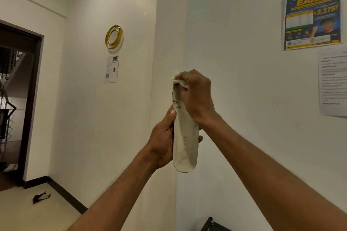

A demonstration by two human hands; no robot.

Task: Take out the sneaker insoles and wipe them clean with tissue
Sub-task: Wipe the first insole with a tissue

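A white, dirt-stained sneaker insole [185, 142] stands upright in front of me, heel end down, with faint printed lettering on it. My left hand [163, 140] grips its lower half from the left, thumb along the edge. My right hand [197, 97] is curled round a white tissue [179, 80] and presses it against the insole's top end. Most of the tissue is hidden in my fist. No sneaker is in view.
White walls meet at a corner behind my hands. A gold ring ornament [113, 37] and a paper sheet [112, 69] hang on the left wall, posters [312, 16] on the right. A dark doorway [18, 99] opens at left. Dark debris [40, 197] lies on the floor. A dark object's corner [211, 224] shows below.
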